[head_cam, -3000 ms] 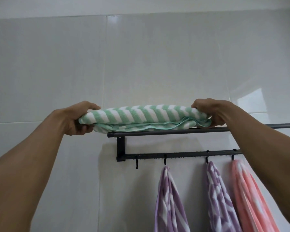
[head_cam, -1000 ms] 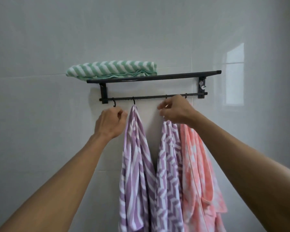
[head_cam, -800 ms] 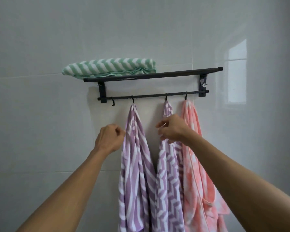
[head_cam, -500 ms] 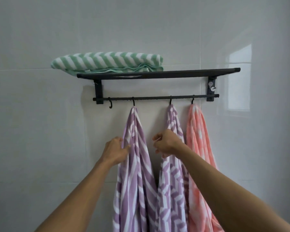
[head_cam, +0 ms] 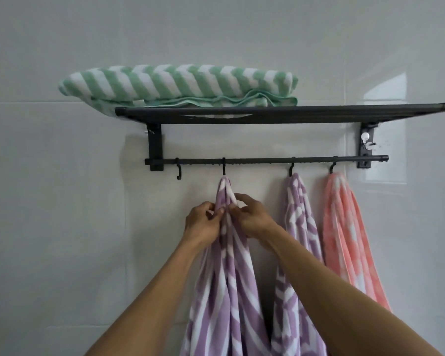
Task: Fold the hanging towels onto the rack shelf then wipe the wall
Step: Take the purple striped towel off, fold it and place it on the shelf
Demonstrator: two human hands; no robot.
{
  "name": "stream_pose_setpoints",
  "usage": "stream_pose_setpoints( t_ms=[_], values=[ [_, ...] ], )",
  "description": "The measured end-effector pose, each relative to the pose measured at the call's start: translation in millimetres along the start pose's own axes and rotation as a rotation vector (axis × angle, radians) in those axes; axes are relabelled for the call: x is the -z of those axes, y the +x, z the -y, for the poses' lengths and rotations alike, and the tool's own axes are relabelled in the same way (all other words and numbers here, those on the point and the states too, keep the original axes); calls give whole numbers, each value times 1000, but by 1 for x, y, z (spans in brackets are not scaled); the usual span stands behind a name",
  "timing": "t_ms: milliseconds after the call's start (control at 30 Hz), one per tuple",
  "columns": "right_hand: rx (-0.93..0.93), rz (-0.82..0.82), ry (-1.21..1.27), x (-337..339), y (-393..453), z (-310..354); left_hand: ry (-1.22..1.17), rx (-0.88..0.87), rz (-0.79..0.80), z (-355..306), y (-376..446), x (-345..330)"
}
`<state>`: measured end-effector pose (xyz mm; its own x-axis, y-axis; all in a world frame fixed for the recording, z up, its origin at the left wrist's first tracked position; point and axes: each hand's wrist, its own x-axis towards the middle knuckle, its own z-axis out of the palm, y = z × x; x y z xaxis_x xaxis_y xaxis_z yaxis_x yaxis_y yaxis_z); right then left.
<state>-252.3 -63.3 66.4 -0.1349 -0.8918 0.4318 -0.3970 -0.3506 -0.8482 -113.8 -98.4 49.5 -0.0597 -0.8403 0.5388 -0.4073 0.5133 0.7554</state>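
Note:
A folded green-and-white striped towel [head_cam: 180,86] lies on the left half of the black rack shelf [head_cam: 344,113]. Below, the hook rail [head_cam: 257,160] carries three hanging towels: a purple striped towel [head_cam: 226,278] on the second hook, another purple patterned towel [head_cam: 299,227] on the third, and a pink towel [head_cam: 344,232] on the fourth. My left hand [head_cam: 202,223] and my right hand [head_cam: 249,217] both pinch the first purple towel just under its hook, one on each side of the fabric.
The leftmost hook [head_cam: 178,173] hangs bare. Pale tiled wall [head_cam: 62,201] surrounds the rack, with a bright window reflection [head_cam: 385,104] at the right. The right half of the shelf holds nothing.
The green towel was set on the shelf and released. Both hands dropped below the rail, and my right hand shifted left from the second purple towel to join my left on the first.

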Motion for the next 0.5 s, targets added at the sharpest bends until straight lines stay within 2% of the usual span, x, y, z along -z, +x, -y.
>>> stream_pose_setpoints(
  t_ms=[167, 267, 400, 500],
  values=[
    [158, -225, 36, -2, 17, 6, -126, -85, -109, -5, 16, 6],
    [254, -306, 68, -5, 25, 4, -144, -141, -148, -4, 20, 10],
    [301, -301, 90, -5, 19, 1, -149, -113, -146, -1, 17, 16],
    [256, -205, 148, -1, 5, 5, -173, -81, -191, 1, 10, 23]
  ],
)
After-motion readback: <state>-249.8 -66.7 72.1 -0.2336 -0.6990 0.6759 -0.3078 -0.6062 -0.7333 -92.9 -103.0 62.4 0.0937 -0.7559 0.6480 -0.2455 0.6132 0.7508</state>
